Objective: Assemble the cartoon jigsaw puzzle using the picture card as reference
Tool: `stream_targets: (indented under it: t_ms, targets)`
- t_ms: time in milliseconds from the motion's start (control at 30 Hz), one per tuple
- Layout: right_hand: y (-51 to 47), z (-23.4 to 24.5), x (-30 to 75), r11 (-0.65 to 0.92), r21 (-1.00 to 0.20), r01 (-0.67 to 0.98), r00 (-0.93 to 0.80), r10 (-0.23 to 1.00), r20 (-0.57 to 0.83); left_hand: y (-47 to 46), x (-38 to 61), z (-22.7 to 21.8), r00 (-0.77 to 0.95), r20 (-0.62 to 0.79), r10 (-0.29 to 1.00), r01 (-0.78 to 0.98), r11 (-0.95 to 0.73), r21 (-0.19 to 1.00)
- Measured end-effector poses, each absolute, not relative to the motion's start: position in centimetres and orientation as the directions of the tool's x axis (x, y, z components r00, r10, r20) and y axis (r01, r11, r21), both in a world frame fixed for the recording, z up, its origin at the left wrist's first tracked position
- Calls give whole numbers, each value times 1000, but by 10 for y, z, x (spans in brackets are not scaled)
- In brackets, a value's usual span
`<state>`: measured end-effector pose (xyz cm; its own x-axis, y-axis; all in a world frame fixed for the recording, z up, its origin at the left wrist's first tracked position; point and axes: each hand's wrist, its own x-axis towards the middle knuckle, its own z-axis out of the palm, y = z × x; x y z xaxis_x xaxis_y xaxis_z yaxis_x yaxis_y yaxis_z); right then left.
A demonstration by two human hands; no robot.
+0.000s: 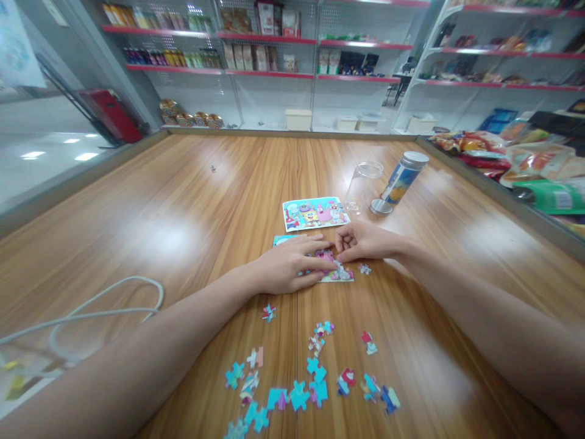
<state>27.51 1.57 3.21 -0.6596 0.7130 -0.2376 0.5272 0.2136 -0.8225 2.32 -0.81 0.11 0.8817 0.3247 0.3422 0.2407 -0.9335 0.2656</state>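
Note:
A partly joined jigsaw puzzle [340, 274] lies on the wooden table, much of it covered by my hands. My left hand [292, 263] rests flat across it, fingers stretched out. At its upper right edge my right hand [365, 239] is closed, thumb and fingers curled together; whatever they pinch is hidden. One loose puzzle piece [364, 268] lies just below my right hand, and another piece [269, 313] below my left wrist. Several blue puzzle pieces [300, 395] and mixed-colour ones are scattered nearer to me. Beyond the puzzle is a cartoon picture card [316, 213].
Behind the card stand a clear jar [362, 186] and a blue canister [404, 177], with a round metal lid [381, 207] beside them. A white cable [114, 312] loops at the left. Snack bags [484, 152] crowd the right side; stocked shelves [269, 73] line the back.

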Motion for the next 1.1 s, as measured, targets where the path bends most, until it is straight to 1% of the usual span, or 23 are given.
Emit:
stream_targets:
  t_ms: [233,467,667,800,1100]
  targets:
    - [13,34,274,216,-817,534,-660,711,-243,-8,25,3,887,345,306,233,-943,238]
    - [10,35,274,217,-807,549,-679,679,-280,-8,25,3,895,337,293,236,-951,201]
    - [11,33,274,294,-776,558,-700,669,-250,-9,25,4,891,344,295,232,-949,213]
    - [12,32,273,310,-755,577,-693,675,-252,-10,26,6,897,319,305,241,-944,224]
    - [10,35,272,278,-755,594,-674,683,-280,-9,25,4,893,330,307,238,-943,234]
